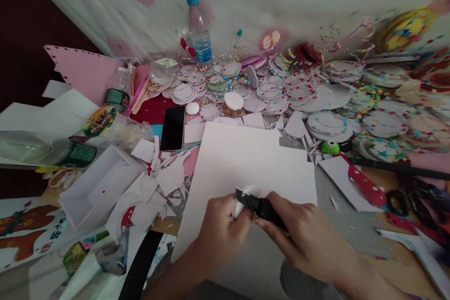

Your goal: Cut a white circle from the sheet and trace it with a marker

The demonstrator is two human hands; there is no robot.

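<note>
My right hand (298,225) is wrapped round a black utility knife (262,207), its blade pointing up and to the left. Between the thumb and fingers of my left hand (225,225) is a small white rounded piece (239,207), partly hidden by the fingers. The blade lies against or just over this piece; I cannot tell whether it cuts in. Both hands are above a large white sheet of board (246,159), which has a stepped notch at its upper right corner.
Behind the board are many stacked white discs with coloured dots (270,89) and an upright water bottle (200,33). A black phone (173,128), paper scraps (170,178) and an open white box (98,183) lie left. Scissors (397,201) lie right.
</note>
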